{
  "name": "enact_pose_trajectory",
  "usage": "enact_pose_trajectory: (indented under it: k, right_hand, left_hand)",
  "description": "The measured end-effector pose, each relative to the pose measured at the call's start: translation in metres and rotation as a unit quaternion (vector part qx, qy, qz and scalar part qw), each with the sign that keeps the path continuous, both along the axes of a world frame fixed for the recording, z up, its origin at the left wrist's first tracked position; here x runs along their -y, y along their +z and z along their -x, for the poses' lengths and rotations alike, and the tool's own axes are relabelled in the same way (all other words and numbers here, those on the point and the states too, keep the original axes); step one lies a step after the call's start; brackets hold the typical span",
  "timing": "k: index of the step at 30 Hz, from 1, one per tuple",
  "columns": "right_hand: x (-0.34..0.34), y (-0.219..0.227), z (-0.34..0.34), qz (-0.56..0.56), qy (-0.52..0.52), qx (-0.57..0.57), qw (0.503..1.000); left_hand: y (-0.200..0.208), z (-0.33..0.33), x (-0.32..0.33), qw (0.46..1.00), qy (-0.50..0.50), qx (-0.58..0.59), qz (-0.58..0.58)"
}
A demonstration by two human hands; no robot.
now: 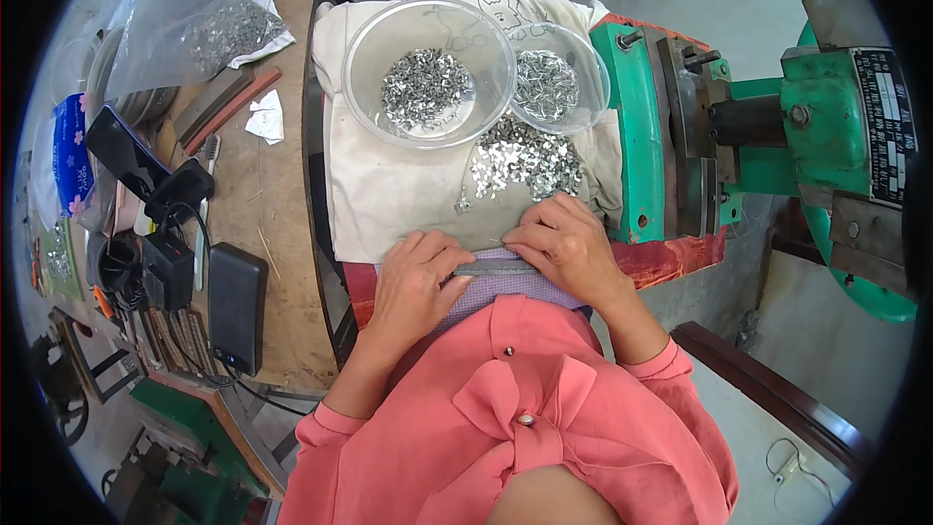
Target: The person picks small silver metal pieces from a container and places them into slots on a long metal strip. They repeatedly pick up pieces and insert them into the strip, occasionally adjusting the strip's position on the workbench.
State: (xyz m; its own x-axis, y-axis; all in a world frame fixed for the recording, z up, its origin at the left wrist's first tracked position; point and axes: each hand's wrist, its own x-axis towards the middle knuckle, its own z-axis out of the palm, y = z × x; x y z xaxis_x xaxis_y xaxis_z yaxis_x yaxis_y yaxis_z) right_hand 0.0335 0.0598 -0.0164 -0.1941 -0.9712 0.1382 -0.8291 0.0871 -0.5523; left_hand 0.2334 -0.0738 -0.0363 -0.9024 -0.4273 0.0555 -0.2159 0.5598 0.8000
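My left hand (pixel 416 280) is at the front edge of the cloth-covered work surface, thumb and fingers closed on the left end of a narrow grey strip (pixel 498 270). The strip lies crosswise just above my lap, over a purple checked cloth (pixel 503 286). My right hand (pixel 566 245) is bent in a pinch above the strip's right end; a tiny thin bit shows at its fingertips, too small to name. Just beyond my hands a loose pile of small shiny metal pieces (pixel 525 160) is spread on the beige cloth (pixel 389 199).
Behind the pile stand a large clear tub (pixel 352 87) and a smaller clear bowl (pixel 595 102), both with small metal parts. A green machine (pixel 641 146) is at right. The wooden table (pixel 277 262) at left bears a black power bank (pixel 236 306), a phone (pixel 126 151) and plastic bags (pixel 180 0).
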Motion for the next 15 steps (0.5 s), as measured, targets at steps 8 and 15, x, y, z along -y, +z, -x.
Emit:
enact_pose_trajectory:
  k: [8,15]
  right_hand:
    - [0.002,0.000,-0.006,-0.006,-0.069,0.080,0.994]
    - [0.015,0.010,-0.034,-0.024,-0.060,0.237,0.969]
  left_hand:
    - [0.003,0.002,0.004,1.000,-0.001,0.004,-0.026]
    - [0.003,0.005,0.007,0.998,0.005,0.027,-0.048]
